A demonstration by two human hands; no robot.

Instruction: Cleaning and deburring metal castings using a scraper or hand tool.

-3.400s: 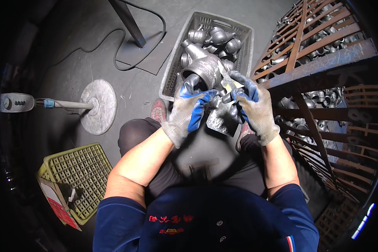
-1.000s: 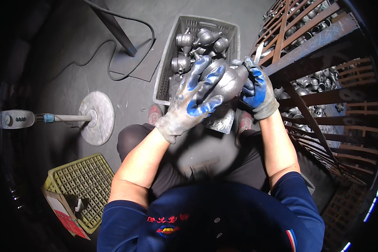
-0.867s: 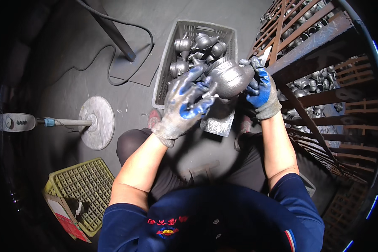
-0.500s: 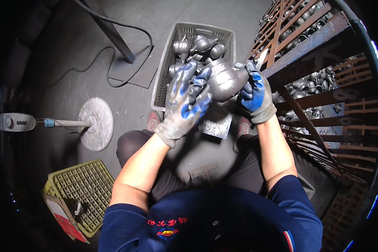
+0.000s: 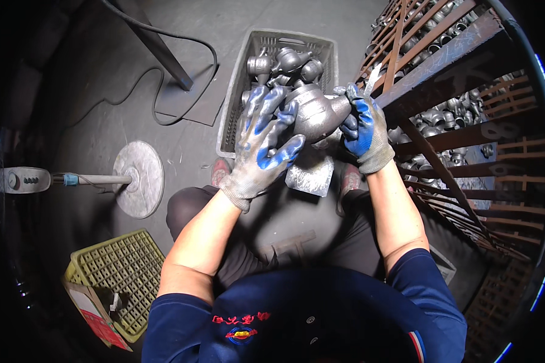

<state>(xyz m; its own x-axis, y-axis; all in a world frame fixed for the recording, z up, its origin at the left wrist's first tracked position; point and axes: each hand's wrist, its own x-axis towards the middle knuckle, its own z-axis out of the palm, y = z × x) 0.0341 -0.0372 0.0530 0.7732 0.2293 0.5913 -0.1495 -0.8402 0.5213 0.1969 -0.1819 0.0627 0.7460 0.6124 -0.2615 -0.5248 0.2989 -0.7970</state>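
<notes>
A rounded grey metal casting with a ringed neck and a narrower right end is held up between my gloved hands. My left hand is against its left side, fingers spread around it and thumb low. Curled about the narrow right end is my right hand, with its fingertips partly hidden. Just above that hand shows a pale flat strip; I cannot tell whether I hold it. Underneath the casting stands a block with a scuffed metal top.
Beyond my hands sits a grey plastic crate containing several similar castings. A rusty barred rack full of metal parts rises close on my right. To the left are a round-based stand, a yellow crate and a cable.
The casting and both hands have shifted slightly left and up. The casting is turned a little, its narrow end now pointing more to the upper right.
</notes>
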